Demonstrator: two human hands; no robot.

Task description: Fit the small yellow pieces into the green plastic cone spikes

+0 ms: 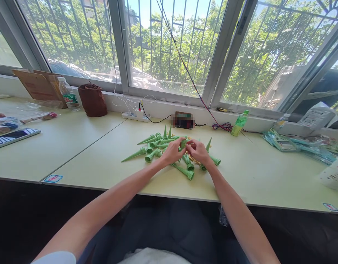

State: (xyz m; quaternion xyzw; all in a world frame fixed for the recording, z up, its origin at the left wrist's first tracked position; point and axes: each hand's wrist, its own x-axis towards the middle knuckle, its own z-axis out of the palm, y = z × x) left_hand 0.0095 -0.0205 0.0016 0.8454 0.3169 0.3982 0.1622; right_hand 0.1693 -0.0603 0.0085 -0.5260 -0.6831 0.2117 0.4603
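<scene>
Over a pile of green plastic watering spikes (154, 145), my left hand (173, 151) is closed round one green spike (183, 143), its wide collar uppermost. Close beside it, my right hand (198, 151) pinches at the same spike's side with thumb and fingers; whether a small part sits between those fingertips is hidden. Several spikes lie tilted or flat around both hands, with a few standing point up at the back. One long spike (133, 155) points left. Another spike (185, 172) lies nearest the table's front edge. Thin yellowish-orange pieces (195, 160) show among them under my right hand.
Behind the pile are a blurred dark box (183, 121), a power strip (136, 115) and coiled cable (222, 127). A green bottle (239, 123) and plastic packets (284, 141) stand or lie right. Left are a brown bag (92, 99), water bottle (68, 96) and phone (16, 137).
</scene>
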